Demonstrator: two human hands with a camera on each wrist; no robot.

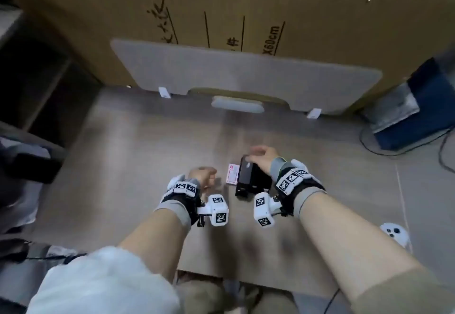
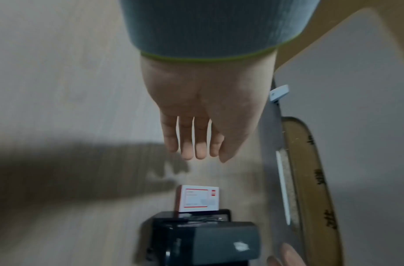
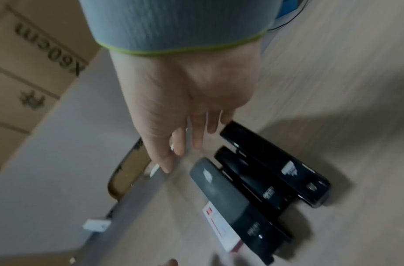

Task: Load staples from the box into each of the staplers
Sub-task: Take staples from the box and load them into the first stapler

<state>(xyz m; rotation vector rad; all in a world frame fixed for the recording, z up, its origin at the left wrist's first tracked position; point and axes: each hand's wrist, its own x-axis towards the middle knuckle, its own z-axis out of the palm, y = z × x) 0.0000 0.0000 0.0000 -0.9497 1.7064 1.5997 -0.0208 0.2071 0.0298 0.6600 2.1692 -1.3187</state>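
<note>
Early in the task by the look of it: nothing opened, nothing loaded. Three staplers side by side on the surface (image 1: 138,141), all closed: grey-topped stapler (image 3: 221,196) nearest the staple box (image 2: 197,199), middle black stapler (image 3: 248,180) next, outer black stapler (image 3: 276,162) farthest from it. Box lying flat, touching or just beside the grey-topped one, lid shut as far as visible.

Right hand (image 3: 185,90) hovering over the far ends of the staplers, fingers (image 3: 197,133) straight and slightly spread, gripping nothing; fingertips near the outer black stapler's tip, contact not clear through the motion blur.

Left hand (image 2: 205,100) above bare surface near the box, well clear of it in the left wrist view; fingers straight and close together there, looking more curled in the head view, but holding nothing either way.

Step in hand, judged: reach toward the first stapler and the box, no grasp yet.

Next move likely calls for:
- right hand onto one stapler, top arm swung up to expose the magazine
- left hand onto the box, lid or sleeve opened, one strip pulled out
- a steady hold on the base, since the three bodies sit tight together and a nudge shifts the neighbours

Staple strips brittle; pinch along the length, not the ends.
</note>
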